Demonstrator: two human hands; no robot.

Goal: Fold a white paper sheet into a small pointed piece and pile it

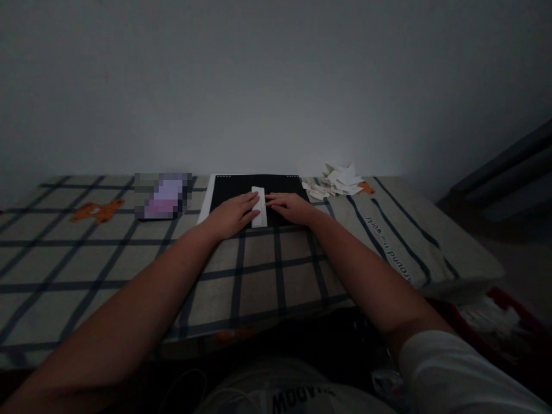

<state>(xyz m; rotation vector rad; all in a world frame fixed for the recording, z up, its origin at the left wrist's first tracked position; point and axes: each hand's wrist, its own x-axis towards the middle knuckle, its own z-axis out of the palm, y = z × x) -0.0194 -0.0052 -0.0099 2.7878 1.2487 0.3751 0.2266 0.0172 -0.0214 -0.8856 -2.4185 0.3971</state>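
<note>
A narrow strip of folded white paper [259, 214] lies upright in view on a black sheet or pad [235, 187] with punched holes along its far edge. My left hand [235, 214] rests flat from the left, its outstretched fingertips on the strip's left side. From the other side comes my right hand [293, 208], palm down and fingers extended. Its fingertips reach the strip's right edge; whether they press on it is hard to tell in the dim light. White paper [207, 198] shows under the black sheet's left side.
A pile of folded white paper pieces [338, 181] lies right of the black sheet. To the left is a phone-like device [166, 195], partly pixelated. A checked cloth [259, 270] covers the table, which meets a grey wall [259, 86]. A red container [517, 313] stands low right.
</note>
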